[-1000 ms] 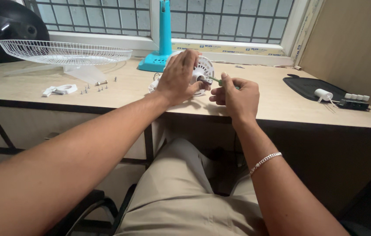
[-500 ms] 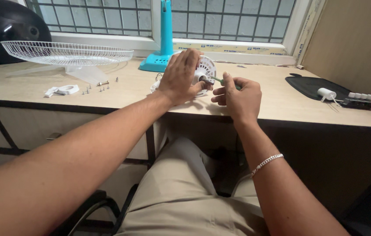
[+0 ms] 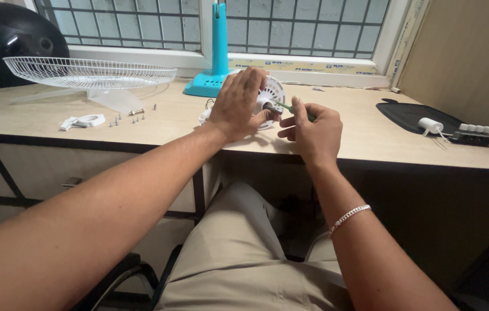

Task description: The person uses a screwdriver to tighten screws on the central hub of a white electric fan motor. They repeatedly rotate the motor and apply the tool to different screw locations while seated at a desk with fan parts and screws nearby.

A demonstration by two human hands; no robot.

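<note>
My left hand [image 3: 240, 105] lies over a white round fan motor housing [image 3: 271, 92] on the wooden desk [image 3: 365, 135], gripping it and hiding most of it. My right hand [image 3: 311, 131] is closed on a green-handled screwdriver [image 3: 288, 109] whose tip points at the housing's centre beside my left thumb. Both hands are close together at the desk's middle.
A white wire fan guard [image 3: 89, 72] rests at the back left, beside a black helmet [image 3: 11, 40]. Several loose screws [image 3: 132, 118] and a small white plastic part [image 3: 83, 121] lie left of my hands. A teal fan stand [image 3: 217, 52] rises behind. A black cover [image 3: 417, 115], white capacitor [image 3: 430, 125] and switch block [image 3: 472, 135] sit right.
Both hands stay on the housing and screwdriver; only slight shifts of the fingers and the view show.
</note>
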